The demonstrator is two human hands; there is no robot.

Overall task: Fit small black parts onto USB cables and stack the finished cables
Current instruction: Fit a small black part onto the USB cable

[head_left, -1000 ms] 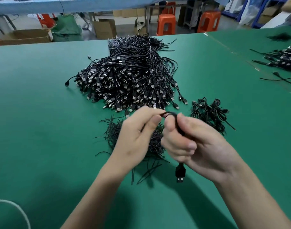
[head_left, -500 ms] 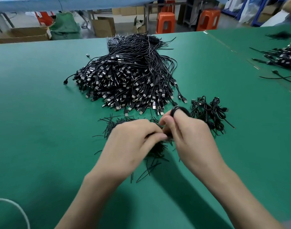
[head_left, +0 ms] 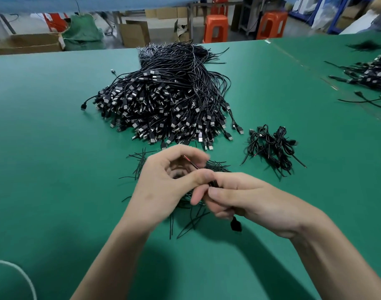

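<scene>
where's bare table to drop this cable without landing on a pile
Bare green table lies wide left of the big cable pile and the small black parts. Another free patch sits right of the finished stack, short of the far-right cables. Crowded: the gap between pile, parts and stack.

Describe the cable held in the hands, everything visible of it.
The held cable is thin, black and looks plastic-sheathed. Most of it is hidden inside both hands: the left hand pinches it between thumb and fingers, and the right hand curls round it. A thin end showing a red wire sticks up and left past the left fingers, somewhat blurred. Its black USB plug hangs below the right hand, over the green table.
</scene>
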